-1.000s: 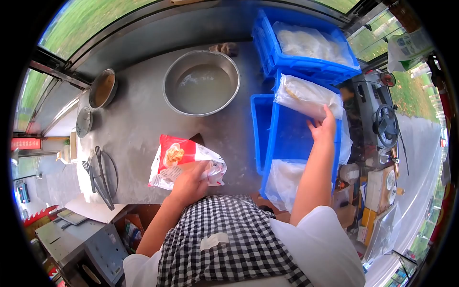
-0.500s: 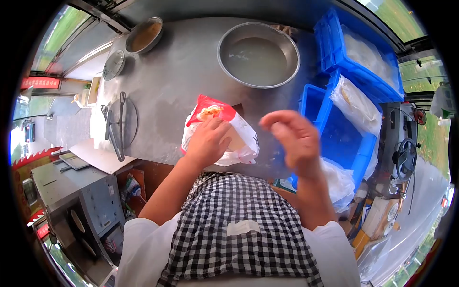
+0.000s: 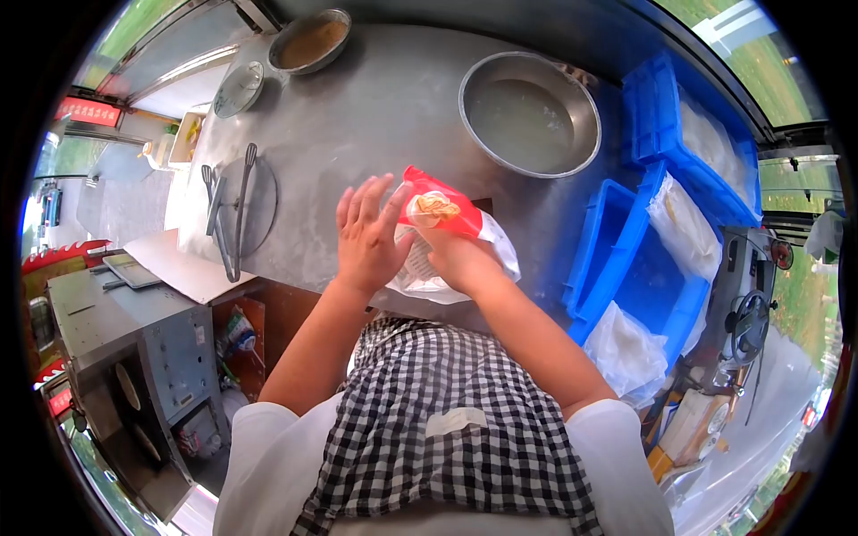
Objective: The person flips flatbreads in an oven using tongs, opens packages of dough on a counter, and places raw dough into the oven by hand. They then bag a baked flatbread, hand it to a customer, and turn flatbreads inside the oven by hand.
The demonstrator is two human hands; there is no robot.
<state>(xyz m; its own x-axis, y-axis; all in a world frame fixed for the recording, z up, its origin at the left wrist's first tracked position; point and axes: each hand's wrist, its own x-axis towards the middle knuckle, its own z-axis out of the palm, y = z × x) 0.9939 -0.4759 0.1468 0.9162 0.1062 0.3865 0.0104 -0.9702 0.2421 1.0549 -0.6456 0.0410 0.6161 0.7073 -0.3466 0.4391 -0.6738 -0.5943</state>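
A red and white printed bag (image 3: 444, 213) lies near the front edge of the metal table. My left hand (image 3: 368, 237) is at the bag's left side, fingers spread and pointing away from me, with the thumb near the bag's edge. My right hand (image 3: 460, 260) reaches over the near part of the bag from the right; its fingertips are hidden in or behind the bag, so what they hold cannot be made out.
On the metal table (image 3: 357, 116) stand a large basin of cloudy liquid (image 3: 523, 125), a bowl of brown contents (image 3: 310, 45) and a small bowl (image 3: 239, 89). Tongs (image 3: 243, 210) rest on a round lid at left. Blue crates (image 3: 639, 259) with plastic bags stand at right.
My right hand has come from the right onto the bag. My left hand has lifted off the bag's front and spread its fingers at its left side. The view has shifted slightly.
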